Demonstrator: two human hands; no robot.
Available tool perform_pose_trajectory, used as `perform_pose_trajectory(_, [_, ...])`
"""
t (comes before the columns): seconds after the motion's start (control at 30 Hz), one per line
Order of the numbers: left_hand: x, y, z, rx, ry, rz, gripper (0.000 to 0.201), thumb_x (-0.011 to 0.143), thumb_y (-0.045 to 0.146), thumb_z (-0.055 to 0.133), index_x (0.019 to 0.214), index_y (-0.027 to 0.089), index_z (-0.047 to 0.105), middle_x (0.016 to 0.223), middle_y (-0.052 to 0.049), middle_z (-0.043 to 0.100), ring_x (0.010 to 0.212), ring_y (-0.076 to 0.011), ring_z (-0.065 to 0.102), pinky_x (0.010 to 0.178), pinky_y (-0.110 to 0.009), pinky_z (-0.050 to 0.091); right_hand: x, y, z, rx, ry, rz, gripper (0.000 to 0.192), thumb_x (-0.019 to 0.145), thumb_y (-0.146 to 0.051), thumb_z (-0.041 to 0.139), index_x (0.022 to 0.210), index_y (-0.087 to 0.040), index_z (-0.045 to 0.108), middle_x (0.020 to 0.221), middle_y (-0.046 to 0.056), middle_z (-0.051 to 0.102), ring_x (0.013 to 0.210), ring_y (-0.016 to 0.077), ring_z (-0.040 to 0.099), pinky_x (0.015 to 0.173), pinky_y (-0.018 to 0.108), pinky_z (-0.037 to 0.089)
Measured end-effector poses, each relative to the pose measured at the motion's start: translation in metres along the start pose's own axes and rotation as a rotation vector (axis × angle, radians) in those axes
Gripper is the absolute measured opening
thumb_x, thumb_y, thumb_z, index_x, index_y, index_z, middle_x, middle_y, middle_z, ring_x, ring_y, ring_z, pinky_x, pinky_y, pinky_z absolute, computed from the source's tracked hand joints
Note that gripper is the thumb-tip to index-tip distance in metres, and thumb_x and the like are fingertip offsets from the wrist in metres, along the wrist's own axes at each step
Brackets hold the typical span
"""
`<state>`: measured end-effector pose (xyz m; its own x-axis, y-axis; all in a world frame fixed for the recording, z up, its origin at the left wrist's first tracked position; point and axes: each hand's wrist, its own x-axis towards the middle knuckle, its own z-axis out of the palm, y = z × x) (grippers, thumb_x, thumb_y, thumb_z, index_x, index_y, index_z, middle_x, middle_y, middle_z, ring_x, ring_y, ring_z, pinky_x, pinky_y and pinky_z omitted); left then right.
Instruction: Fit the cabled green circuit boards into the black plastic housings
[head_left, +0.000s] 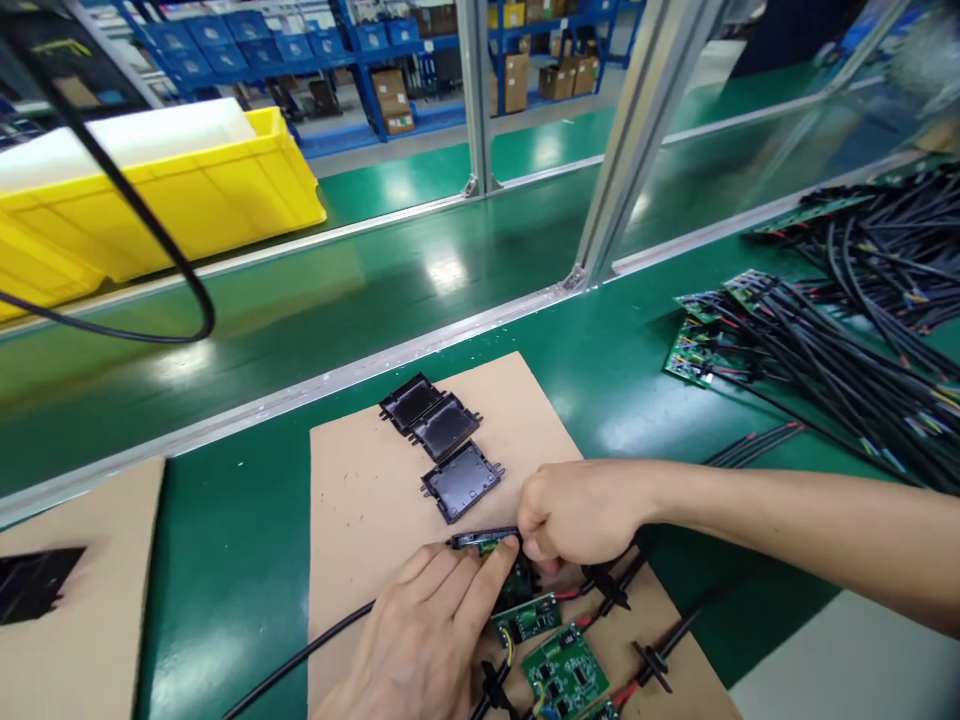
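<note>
My left hand (424,625) grips a small black plastic case (466,540), its index finger pressed on the case's right part. Part of a green circuit board shows inside the case. At the right end of the case, my right hand (577,512) is closed, fingertips curled in; what they pinch is hidden. A black cable (300,655) runs out to the left from under my left hand. Just below the case lie a small circuit board (531,620) and a larger green circuit board (566,672), both with wires attached.
Three empty black case halves (461,482) lie on the cardboard sheet (352,480). A heap of black cables with boards (810,350) covers the bench's right side. Another cardboard sheet (82,640) bears a black part at left. Aluminium posts (637,130) and a yellow bin (225,200) stand beyond.
</note>
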<state>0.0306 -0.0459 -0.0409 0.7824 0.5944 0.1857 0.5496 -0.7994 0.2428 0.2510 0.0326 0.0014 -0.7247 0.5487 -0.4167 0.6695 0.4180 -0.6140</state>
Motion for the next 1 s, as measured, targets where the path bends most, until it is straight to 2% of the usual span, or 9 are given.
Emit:
perform_pose_trajectory(0.13, [-0.001, -0.003, 0.003, 0.003, 0.008, 0.021, 0.065, 0.077, 0.003, 0.039, 0.142, 0.009, 0.039, 0.082, -0.009, 0.063, 0.072, -0.022, 0.057, 0.068, -0.035, 0.051, 0.001, -0.002, 0.002, 0.149, -0.165, 0.086, 0.029, 0.079, -0.007, 0.054, 0.056, -0.019, 0.066, 0.054, -0.005, 0.063, 0.05, 0.0098, 0.054, 0.052, 0.022, 0.04])
perform_pose_trajectory(0.23, [-0.001, -0.006, 0.005, -0.015, 0.009, 0.048, 0.066, 0.076, 0.003, 0.04, 0.142, 0.009, 0.038, 0.088, -0.01, 0.065, 0.075, -0.0221, 0.058, 0.069, -0.035, 0.051, -0.003, -0.006, 0.0, 0.142, -0.178, 0.126, 0.028, 0.083, -0.011, 0.054, 0.06, -0.018, 0.068, 0.053, -0.003, 0.062, 0.051, 0.0115, 0.055, 0.055, 0.024, 0.042])
perform_pose_trajectory(0.3, [0.0, -0.008, 0.005, -0.015, 0.011, 0.053, 0.068, 0.076, 0.003, 0.04, 0.143, 0.01, 0.037, 0.091, -0.011, 0.066, 0.076, -0.0223, 0.059, 0.069, -0.035, 0.051, -0.01, -0.007, 0.0, 0.087, -0.103, 0.114, 0.022, 0.085, -0.016, 0.055, 0.07, -0.018, 0.071, 0.06, 0.0, 0.065, 0.06, 0.0153, 0.059, 0.06, 0.027, 0.044])
perform_pose_trajectory(0.4, [0.0, -0.009, 0.005, 0.005, 0.021, 0.059, 0.068, 0.077, 0.004, 0.04, 0.145, 0.008, 0.035, 0.089, -0.011, 0.065, 0.075, -0.0229, 0.058, 0.068, -0.035, 0.051, -0.024, -0.007, 0.01, -0.106, 0.107, 0.01, 0.013, 0.085, -0.02, 0.058, 0.086, -0.015, 0.07, 0.082, 0.007, 0.069, 0.078, 0.0208, 0.062, 0.067, 0.03, 0.045])
perform_pose_trajectory(0.47, [-0.001, -0.007, 0.006, 0.015, 0.038, 0.05, 0.068, 0.078, 0.003, 0.04, 0.145, 0.007, 0.033, 0.09, -0.012, 0.065, 0.075, -0.0234, 0.058, 0.067, -0.036, 0.051, -0.032, -0.007, 0.021, -0.283, 0.231, -0.096, 0.011, 0.084, -0.017, 0.058, 0.091, -0.014, 0.067, 0.09, 0.009, 0.067, 0.077, 0.0217, 0.06, 0.065, 0.031, 0.044])
perform_pose_trajectory(0.57, [-0.002, -0.003, 0.006, 0.013, 0.062, 0.029, 0.067, 0.078, 0.002, 0.038, 0.145, 0.007, 0.032, 0.092, -0.013, 0.065, 0.077, -0.0236, 0.058, 0.069, -0.036, 0.052, -0.036, -0.007, 0.038, -0.462, 0.331, -0.202, 0.018, 0.083, -0.007, 0.052, 0.096, -0.01, 0.064, 0.09, 0.011, 0.064, 0.076, 0.0234, 0.057, 0.063, 0.034, 0.044])
perform_pose_trajectory(0.63, [-0.002, -0.002, 0.007, 0.012, 0.072, 0.023, 0.067, 0.078, 0.002, 0.038, 0.144, 0.006, 0.033, 0.091, -0.013, 0.065, 0.077, -0.0232, 0.058, 0.069, -0.036, 0.052, -0.034, -0.007, 0.043, -0.442, 0.341, -0.205, 0.021, 0.08, -0.005, 0.052, 0.097, -0.009, 0.063, 0.088, 0.011, 0.063, 0.077, 0.0236, 0.057, 0.065, 0.034, 0.046])
perform_pose_trajectory(0.77, [-0.003, -0.001, 0.007, 0.053, 0.04, 0.026, 0.063, 0.076, 0.003, 0.038, 0.139, 0.004, 0.039, 0.094, -0.014, 0.066, 0.077, -0.0232, 0.059, 0.069, -0.036, 0.052, -0.03, -0.007, 0.045, -0.262, 0.295, -0.122, 0.022, 0.071, -0.008, 0.058, 0.091, -0.012, 0.064, 0.083, 0.008, 0.065, 0.074, 0.0208, 0.058, 0.066, 0.031, 0.045])
perform_pose_trajectory(1.0, [0.005, 0.001, 0.001, 0.058, 0.024, 0.061, 0.058, 0.076, 0.003, 0.037, 0.133, 0.007, 0.048, 0.095, -0.011, 0.067, 0.076, -0.0206, 0.059, 0.069, -0.033, 0.052, -0.024, -0.001, 0.046, -0.168, 0.225, 0.012, 0.019, 0.068, -0.008, 0.057, 0.084, -0.014, 0.066, 0.081, 0.007, 0.069, 0.074, 0.0213, 0.063, 0.063, 0.029, 0.043])
